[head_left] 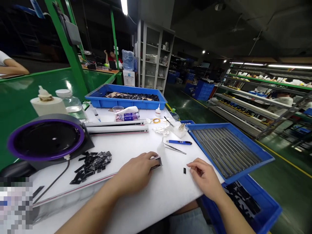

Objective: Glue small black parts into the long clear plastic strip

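Note:
My left hand [137,170] is closed over the end of a long white rail [97,178] with a thin red line, its fingers wrapped round the rail's dark end. The rail lies slantwise across the white table toward the lower left. On the right, my right hand [203,177] hovers low over the tabletop with its fingers loosely bent, thumb and forefinger slightly apart. Just left of its fingertips lies a small black rectangular piece [184,170]. A heap of similar black pieces [95,164] sits behind the rail, to the left of my left hand.
Tweezers [175,149] and a blue pen-shaped tool [179,142] lie beyond my hands. Two more rails [119,129] rest farther back. A purple-rimmed round device [46,139] stands left. Blue trays stand behind [126,103] and at right [265,158]; another blue bin [270,211] is lower right.

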The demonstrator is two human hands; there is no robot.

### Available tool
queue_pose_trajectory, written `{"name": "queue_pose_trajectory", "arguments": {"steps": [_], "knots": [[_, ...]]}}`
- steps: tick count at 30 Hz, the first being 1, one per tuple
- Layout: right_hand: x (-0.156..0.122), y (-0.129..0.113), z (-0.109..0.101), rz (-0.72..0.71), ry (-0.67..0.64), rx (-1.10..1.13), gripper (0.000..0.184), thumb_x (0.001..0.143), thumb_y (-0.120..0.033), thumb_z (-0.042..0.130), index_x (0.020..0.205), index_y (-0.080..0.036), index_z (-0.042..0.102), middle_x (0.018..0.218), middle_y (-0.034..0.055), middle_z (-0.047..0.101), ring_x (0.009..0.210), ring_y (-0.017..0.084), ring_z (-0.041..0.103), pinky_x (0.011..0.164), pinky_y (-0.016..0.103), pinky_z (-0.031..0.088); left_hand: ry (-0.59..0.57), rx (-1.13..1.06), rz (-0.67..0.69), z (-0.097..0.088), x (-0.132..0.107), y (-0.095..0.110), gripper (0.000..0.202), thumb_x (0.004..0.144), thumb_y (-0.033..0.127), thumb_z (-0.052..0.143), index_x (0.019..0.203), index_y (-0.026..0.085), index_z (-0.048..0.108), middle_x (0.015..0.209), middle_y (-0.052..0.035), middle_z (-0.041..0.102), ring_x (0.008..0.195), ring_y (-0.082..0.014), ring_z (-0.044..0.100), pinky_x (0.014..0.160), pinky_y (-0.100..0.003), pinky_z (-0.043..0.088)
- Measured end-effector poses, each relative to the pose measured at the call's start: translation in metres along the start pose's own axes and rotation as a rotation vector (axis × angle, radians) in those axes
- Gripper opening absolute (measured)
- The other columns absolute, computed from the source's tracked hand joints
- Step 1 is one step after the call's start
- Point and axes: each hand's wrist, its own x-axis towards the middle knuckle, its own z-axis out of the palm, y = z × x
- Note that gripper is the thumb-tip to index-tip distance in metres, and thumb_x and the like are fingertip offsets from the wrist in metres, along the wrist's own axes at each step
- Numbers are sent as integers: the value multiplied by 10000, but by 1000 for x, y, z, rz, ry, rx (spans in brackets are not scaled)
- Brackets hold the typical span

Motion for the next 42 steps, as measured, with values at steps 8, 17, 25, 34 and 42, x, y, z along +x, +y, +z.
{"name": "queue_pose_trajectory", "arguments": {"steps": [8, 17, 25, 34, 42], "knots": [[-1, -8, 2, -18, -51, -118, 231, 829, -264, 600, 1035, -214, 692, 871, 42, 592, 794, 200, 574, 728, 328, 467, -44, -23, -10, -6, 5, 2, 454, 844, 186, 400, 1214, 353, 604, 1401, 25, 501, 1193, -230, 549, 992, -367, 452], [-5, -1, 8, 1, -91, -208, 170, 841, -315, 589, 952, -226, 683, 863, 35, 596, 829, 211, 583, 771, 340, 468, -43, -27, 25, -5, 1, 5, 443, 843, 162, 405, 1206, 301, 617, 1397, -3, 499, 1210, -230, 528, 1017, -359, 439], [-12, 24, 11, -30, -136, -341, 344, 833, -532, 557, 1013, -255, 654, 972, 34, 647, 862, 230, 617, 734, 337, 491, -55, 13, 10, 3, -7, 7, 459, 828, 202, 420, 1248, 301, 579, 1429, 4, 466, 1190, -247, 526, 967, -405, 468], [-29, 37, 14, -219, -65, -304, 329, 860, -513, 562, 1067, -267, 632, 1043, 37, 639, 906, 218, 608, 767, 320, 501, -87, 8, 13, 5, -6, 4, 439, 849, 233, 410, 1252, 308, 566, 1430, -1, 461, 1185, -247, 521, 929, -406, 480], [17, 53, -4, 274, -13, 401, 343, 719, -554, 714, 824, -232, 658, 697, 14, 605, 595, 145, 527, 518, 249, 456, 34, 174, 11, 6, -11, 12, 412, 826, 204, 441, 1196, 292, 599, 1381, 1, 515, 1110, -234, 574, 844, -381, 528]]}}
